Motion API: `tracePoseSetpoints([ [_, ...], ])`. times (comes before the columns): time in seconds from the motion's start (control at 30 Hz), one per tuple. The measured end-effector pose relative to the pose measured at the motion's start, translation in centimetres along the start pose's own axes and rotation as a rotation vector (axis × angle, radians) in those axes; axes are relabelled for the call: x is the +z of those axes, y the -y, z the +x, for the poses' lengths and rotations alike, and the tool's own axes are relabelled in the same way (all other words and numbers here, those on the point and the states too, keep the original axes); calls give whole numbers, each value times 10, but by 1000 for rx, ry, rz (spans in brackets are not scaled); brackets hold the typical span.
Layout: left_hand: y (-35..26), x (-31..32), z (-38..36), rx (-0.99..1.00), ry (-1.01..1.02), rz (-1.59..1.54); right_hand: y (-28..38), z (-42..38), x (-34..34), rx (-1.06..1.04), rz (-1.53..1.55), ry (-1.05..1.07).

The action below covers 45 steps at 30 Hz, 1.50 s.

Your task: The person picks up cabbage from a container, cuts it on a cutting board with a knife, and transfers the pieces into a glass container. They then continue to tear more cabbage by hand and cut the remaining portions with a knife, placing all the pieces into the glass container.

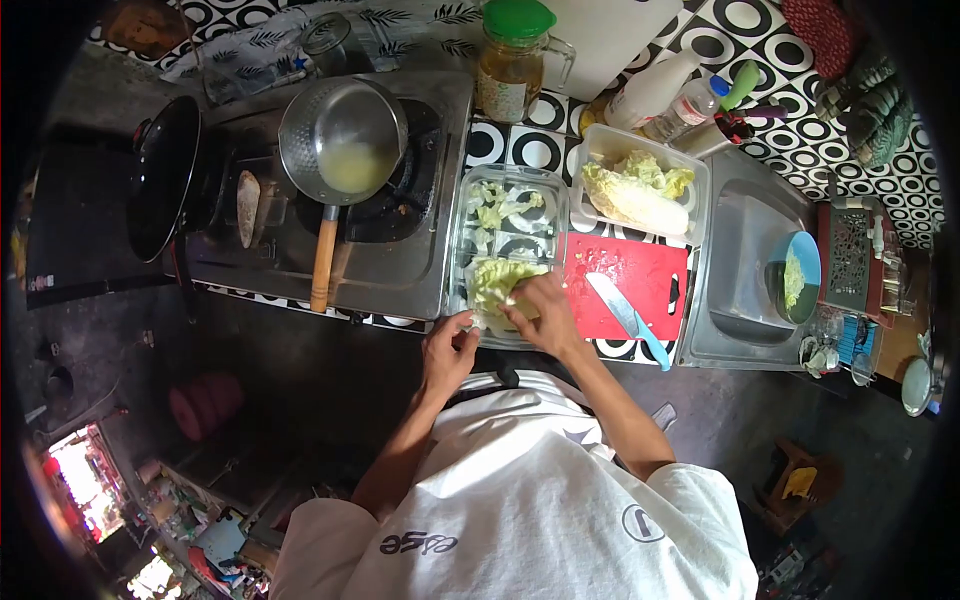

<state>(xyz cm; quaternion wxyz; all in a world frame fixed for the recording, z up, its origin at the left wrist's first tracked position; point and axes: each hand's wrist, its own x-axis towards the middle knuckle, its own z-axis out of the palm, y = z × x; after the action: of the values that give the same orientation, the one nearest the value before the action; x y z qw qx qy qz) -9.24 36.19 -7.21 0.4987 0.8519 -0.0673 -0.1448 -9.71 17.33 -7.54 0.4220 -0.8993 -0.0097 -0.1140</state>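
My right hand (543, 313) grips a pale green cabbage leaf (493, 283) over the near end of a clear plastic container (462, 230). At that container's near left corner, my left hand (449, 345) has its fingers curled, the tips at the white lower edge of the same leaf. Torn leaf pieces (497, 205) lie in the container's far part. Right of it, a knife (625, 315) with a light blue handle rests on a red cutting board (600, 262). Behind the board, a part-cut napa cabbage (630, 195) sits in a second plastic tub (590, 150).
A steel saucepan (345, 150) with yellowish liquid stands on the gas stove (400, 265), its wooden handle towards me. A black pan (165, 180) is at far left. At right, a bowl (800, 270) with shredded greens stands by the sink (740, 335). A green-lidded pitcher (512, 75) stands behind.
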Motion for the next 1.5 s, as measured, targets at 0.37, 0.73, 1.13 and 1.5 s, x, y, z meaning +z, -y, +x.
tracePoseSetpoints([
  [0.37, 3, -2, -2, 19, 20, 118, 10, -8, 17, -248, -78, 426],
  [0.73, -7, -3, 5, 188, 195, 408, 10, 2, 6, 66, 151, 370],
  [1.13, -22, 21, 67, 362, 78, 122, -56, 86, 12, 58, -162, 84],
  [1.5, -18, 48, 116, 210, -159, 99, -44, 94, -9, 278, 7, 268],
])
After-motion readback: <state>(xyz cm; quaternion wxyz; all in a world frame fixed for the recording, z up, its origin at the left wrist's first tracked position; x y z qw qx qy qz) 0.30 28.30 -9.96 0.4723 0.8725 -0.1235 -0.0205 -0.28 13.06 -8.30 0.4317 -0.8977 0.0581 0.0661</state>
